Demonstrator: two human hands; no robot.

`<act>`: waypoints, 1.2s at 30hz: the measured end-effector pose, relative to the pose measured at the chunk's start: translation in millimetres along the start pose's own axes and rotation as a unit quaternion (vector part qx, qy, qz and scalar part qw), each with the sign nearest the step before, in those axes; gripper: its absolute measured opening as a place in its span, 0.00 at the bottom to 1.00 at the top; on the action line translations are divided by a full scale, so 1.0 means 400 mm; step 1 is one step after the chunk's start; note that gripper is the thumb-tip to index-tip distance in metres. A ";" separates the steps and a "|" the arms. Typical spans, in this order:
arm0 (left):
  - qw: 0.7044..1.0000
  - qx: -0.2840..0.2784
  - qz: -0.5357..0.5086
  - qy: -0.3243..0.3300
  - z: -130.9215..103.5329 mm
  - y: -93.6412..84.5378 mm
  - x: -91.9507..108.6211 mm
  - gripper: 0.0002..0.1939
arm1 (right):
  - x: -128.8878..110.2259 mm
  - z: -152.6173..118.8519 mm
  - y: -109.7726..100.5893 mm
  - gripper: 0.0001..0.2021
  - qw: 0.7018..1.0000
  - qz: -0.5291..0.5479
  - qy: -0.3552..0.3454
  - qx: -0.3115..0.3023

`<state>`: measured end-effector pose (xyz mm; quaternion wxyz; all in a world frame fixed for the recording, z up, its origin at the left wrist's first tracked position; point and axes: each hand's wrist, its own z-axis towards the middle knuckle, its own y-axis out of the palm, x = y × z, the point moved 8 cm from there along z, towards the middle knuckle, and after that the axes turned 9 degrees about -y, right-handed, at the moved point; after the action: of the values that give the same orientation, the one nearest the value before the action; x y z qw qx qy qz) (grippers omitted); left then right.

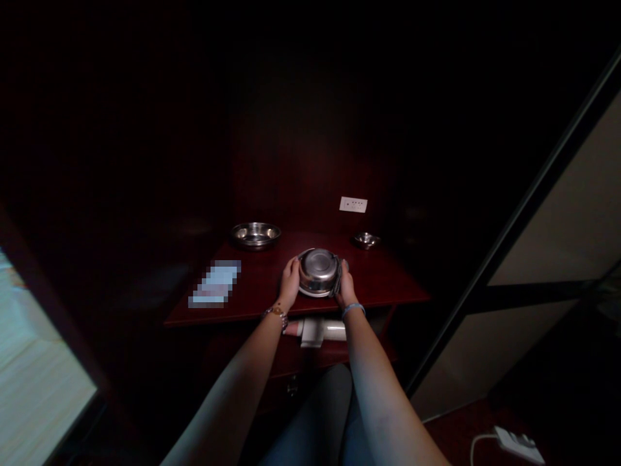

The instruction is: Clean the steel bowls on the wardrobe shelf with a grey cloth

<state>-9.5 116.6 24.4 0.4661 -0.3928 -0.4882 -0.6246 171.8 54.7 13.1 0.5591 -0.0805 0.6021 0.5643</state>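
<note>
A shiny steel bowl (317, 275) is between my two hands over the dark red desk (252, 291), its rounded base turned toward me. My left hand (290, 285) grips the bowl's left side, thumb along the edge. On the opposite side my right hand (346, 288) is closed round a dark grey cloth (337, 278) pressed against the bowl. A pale rim shows below the bowl; whether it is the bowl's own edge or another dish I cannot tell.
A wide steel dish (255, 235) stands at the back left, a small steel bowl (366, 241) at the back right. A blurred flat item (216, 283) lies at left. Below the desktop is a shelf with a pale roll-like item (315, 331). A power strip (519, 444) lies on the floor.
</note>
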 end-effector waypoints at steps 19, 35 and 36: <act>1.000 0.002 0.006 0.005 0.014 -0.005 -0.021 0.22 | 0.010 0.008 -0.011 0.19 1.000 0.004 0.003 0.011; 1.000 0.008 0.021 0.007 0.016 -0.007 -0.022 0.21 | 0.011 0.007 -0.018 0.20 1.000 -0.008 0.001 0.023; 1.000 0.009 0.021 0.008 0.016 -0.007 -0.022 0.21 | 0.011 0.007 -0.019 0.20 1.000 -0.009 0.001 0.024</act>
<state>-10.0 124.7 16.7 0.4864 -0.3939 -0.4817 -0.6134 177.3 56.6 6.2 0.5651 -0.0733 0.6155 0.5445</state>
